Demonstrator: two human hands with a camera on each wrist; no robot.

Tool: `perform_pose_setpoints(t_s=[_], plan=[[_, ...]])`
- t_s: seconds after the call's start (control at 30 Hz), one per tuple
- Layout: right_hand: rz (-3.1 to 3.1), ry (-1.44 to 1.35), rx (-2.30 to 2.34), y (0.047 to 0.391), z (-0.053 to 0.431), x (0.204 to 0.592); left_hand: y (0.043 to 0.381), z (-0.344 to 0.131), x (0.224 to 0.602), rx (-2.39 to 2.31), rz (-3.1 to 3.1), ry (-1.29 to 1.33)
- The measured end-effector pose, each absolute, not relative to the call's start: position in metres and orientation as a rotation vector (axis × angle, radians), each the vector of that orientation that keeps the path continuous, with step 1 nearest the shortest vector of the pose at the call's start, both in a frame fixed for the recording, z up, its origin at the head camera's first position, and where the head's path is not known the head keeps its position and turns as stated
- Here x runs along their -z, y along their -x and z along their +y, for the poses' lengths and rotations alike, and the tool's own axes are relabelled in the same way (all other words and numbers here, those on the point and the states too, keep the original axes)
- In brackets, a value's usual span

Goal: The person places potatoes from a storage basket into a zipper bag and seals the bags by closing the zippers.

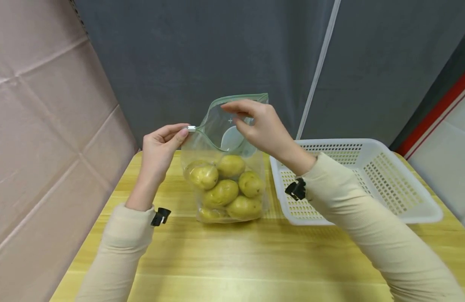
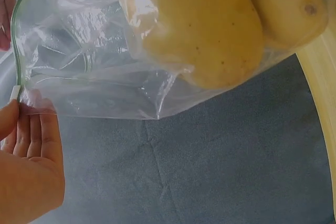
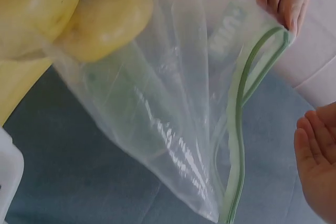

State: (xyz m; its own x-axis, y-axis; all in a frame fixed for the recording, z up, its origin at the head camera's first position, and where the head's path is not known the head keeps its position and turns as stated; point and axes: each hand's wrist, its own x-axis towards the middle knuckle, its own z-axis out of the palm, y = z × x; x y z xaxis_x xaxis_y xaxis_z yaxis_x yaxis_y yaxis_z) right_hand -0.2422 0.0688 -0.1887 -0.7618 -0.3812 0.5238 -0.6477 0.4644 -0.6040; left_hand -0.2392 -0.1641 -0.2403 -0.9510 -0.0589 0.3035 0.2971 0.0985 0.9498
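A clear zip bag with a green-edged mouth stands upright on the table, its lower part filled with several yellow potatoes. At the mouth's left corner, my left hand pinches the bag beside the white slider between thumb and fingers. The mouth gapes in a curve from that corner to the far right one. My right hand hovers by the mouth with loosely bent fingers and nothing in them. From the right wrist, the fingers show apart from the green zip strip.
Right of the bag sits a white perforated plastic basket, partly behind my right forearm. The wooden table ends at a grey curtain behind. Pale panels line the left side.
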Motion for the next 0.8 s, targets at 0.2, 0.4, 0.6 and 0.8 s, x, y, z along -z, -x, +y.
perform_pose_setpoints(t_s=[0.2, 0.4, 0.6, 0.8], plan=[[-2.400, -0.978, -1.192, 0.242, 0.057, 0.192, 0.237, -0.160, 0.241, 1.884, -2.175, 0.270], [-2.425, -1.030, -1.203, 0.243, 0.048, 0.196, 0.234, -0.158, 0.241, 1.852, -2.190, 0.306], [-2.477, -1.043, -1.200, 0.242, 0.041, 0.198, 0.232, -0.157, 0.241, 1.834, -2.203, 0.327], [-2.504, -1.057, -1.171, 0.241, 0.037, 0.200, 0.230, -0.155, 0.240, 1.849, -2.212, 0.341]])
